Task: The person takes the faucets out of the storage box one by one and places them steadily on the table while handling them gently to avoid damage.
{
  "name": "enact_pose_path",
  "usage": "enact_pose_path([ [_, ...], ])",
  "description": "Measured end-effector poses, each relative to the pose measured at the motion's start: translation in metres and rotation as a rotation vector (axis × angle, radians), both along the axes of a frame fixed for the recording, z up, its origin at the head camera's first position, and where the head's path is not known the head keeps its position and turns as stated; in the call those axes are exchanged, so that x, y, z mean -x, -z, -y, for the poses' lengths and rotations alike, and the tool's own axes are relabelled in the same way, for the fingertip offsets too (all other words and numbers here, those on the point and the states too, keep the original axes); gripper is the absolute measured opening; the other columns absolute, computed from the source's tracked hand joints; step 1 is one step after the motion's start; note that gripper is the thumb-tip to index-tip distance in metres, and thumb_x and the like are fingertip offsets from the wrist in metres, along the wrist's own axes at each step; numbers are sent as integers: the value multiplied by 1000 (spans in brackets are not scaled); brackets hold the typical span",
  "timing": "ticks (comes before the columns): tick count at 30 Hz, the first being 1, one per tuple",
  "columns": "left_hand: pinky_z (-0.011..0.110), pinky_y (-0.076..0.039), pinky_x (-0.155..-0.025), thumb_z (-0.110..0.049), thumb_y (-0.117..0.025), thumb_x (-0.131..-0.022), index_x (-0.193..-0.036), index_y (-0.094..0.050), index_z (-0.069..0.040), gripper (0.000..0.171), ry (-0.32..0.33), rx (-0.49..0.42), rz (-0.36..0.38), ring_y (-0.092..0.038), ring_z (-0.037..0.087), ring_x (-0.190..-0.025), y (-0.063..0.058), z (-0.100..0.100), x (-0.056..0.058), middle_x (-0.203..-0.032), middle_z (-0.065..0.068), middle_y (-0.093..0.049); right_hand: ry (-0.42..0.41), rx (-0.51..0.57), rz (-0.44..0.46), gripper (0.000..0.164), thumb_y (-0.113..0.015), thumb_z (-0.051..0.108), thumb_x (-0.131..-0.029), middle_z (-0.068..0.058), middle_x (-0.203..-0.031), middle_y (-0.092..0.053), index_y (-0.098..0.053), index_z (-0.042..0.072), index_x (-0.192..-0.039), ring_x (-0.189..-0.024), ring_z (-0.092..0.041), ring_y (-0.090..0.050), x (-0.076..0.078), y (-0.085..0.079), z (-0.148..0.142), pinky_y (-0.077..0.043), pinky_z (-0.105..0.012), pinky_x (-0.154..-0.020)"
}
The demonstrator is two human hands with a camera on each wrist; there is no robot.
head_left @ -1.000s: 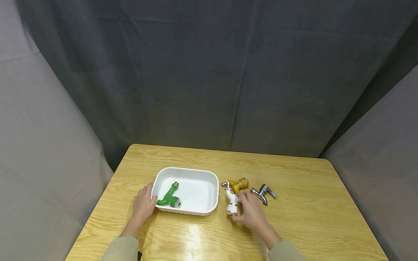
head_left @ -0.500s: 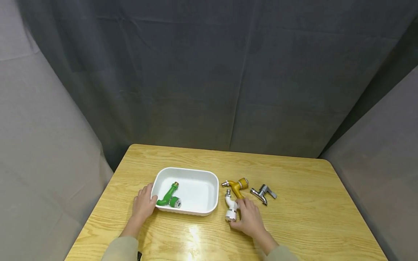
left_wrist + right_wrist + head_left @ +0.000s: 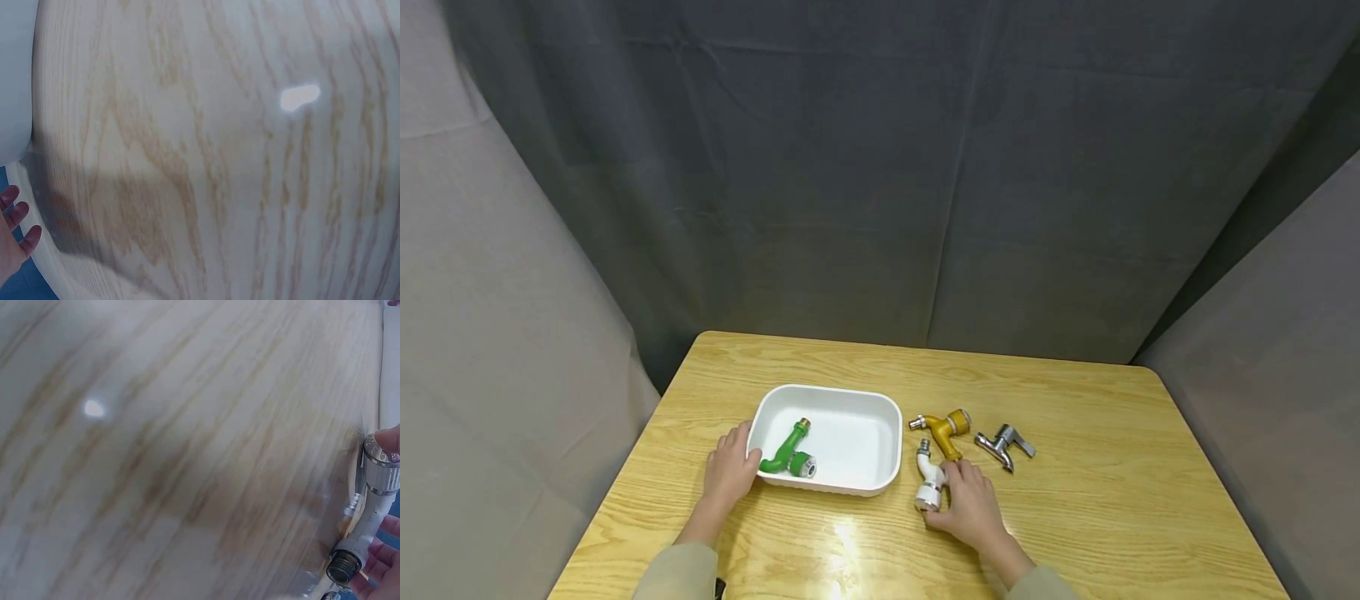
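Note:
My right hand (image 3: 972,507) grips a white faucet (image 3: 929,481) low over the table, just right of the white tray (image 3: 891,467). In the right wrist view the thumb lies on the ribbed silver-and-white knob, and the fingers touch the body (image 3: 369,522) near its threaded end. My left hand (image 3: 730,467) rests against the tray's left side, its fingers relaxed; the left wrist view catches only a few fingers (image 3: 15,215) at the edge. Inside the tray lies a green faucet (image 3: 786,452). Beyond the right hand are a yellow faucet (image 3: 947,429) and a chrome faucet (image 3: 1000,446).
The wooden table (image 3: 1075,500) carries all of these. Its far edge meets a dark grey curtain (image 3: 850,208), and lighter cloths hang at both sides. The yellow faucet's lower end lies close to the right hand's fingertips.
The right hand has drawn the white faucet slightly toward the table's near edge, uncovering more of the yellow faucet. The left hand and tray hold still.

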State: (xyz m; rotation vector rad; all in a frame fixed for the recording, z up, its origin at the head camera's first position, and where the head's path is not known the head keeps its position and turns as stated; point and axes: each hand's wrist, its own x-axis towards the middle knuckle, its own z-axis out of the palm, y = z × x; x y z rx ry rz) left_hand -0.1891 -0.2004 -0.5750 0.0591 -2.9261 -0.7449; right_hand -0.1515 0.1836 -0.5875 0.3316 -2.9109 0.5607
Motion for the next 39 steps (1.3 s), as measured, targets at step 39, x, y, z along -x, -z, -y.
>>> enact_pose_path([
  [39,49,-37,-82,-22,-45,-87,-133,-38,-6,49,-1,5,17,-45,33,-110,4,-1,2,-124,18,-51,-7,-86,152,77,-73,45,-64,-19,-112,-51,-51,0,-123,-104,-37,-49,-3,-16,6,-40,-54,-86],
])
